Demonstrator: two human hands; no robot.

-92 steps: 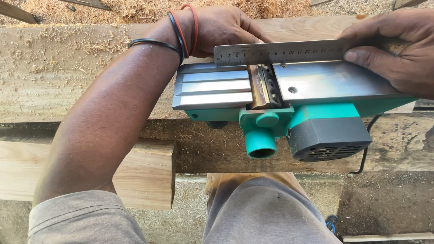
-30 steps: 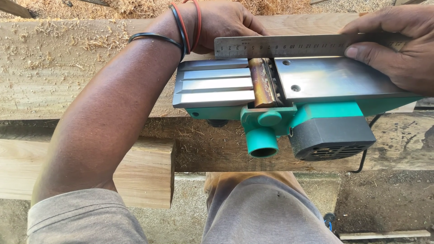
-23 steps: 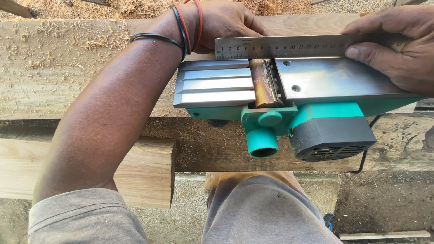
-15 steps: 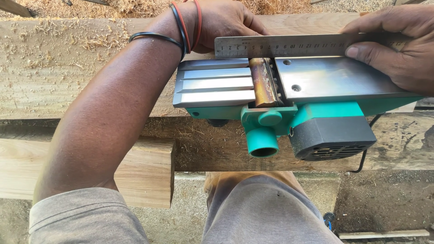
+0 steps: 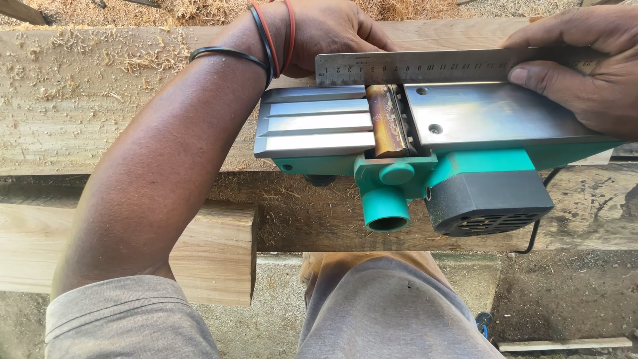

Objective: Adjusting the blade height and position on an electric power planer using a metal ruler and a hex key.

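Knee (image 5: 392, 312) in grey cloth nearest, at the bottom edge, with a grey sleeve (image 5: 126, 319) beside it. Above that, a pale wooden block (image 5: 212, 252) under the bare left forearm. Next, an electric planer (image 5: 425, 153) lying upside down on a long wooden beam (image 5: 100, 100), metal sole facing up, long axis running left to right along the beam, grooved front plate toward the left, smooth rear plate toward the right. Round green chip outlet (image 5: 387, 211) and dark motor housing (image 5: 488, 203) pointing back toward the knee, the outlet's mouth dark inside, contents impossible to tell. Brownish cutter drum (image 5: 387, 121) across the gap between the two plates. Farther on, a steel ruler (image 5: 425, 66) set on edge along the far side of the sole, parallel to the planer's length, spanning both plates. Left hand (image 5: 325, 33), wrist ringed with black and red bands (image 5: 266, 36), closed over the far side of the planer at the ruler's left end. Right hand (image 5: 585, 66) pressed flat, fingers together, pinning the ruler's right end against the rear plate. Farthest, wood shavings (image 5: 199, 10) heaped beyond the beam.
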